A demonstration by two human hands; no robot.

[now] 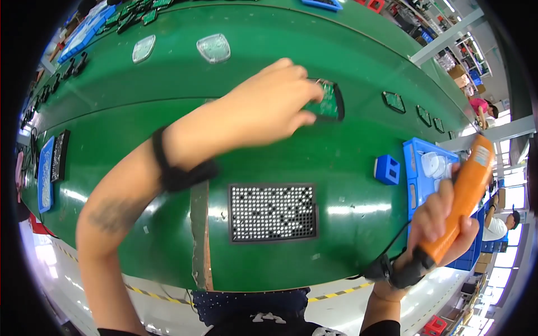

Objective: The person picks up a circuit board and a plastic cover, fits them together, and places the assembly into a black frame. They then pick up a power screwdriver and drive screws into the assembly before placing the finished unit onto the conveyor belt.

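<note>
My left hand (pixel 268 103) stretches across the green table, its fingers and thumb closed around the left side of a green circuit board in a black frame (pixel 335 103). Part of that board is covered by the fingers. At the right, my right hand (pixel 434 221) is wrapped around an orange electric screwdriver (pixel 469 178), held raised and tilted, its black end pointing down toward me. Between my arms lies a black tray (pixel 273 239) with rows of small white pieces; some of its holes are bare, mostly on the right side.
A small blue block with square openings (pixel 388 169) stands near a blue bin (pixel 413 147) holding clear parts. Clear covers (pixel 213 48) lie farther off. More framed boards (pixel 394 102) line the right. At the left sits a blue tray (pixel 46 175). Other people (pixel 496 228) are beyond.
</note>
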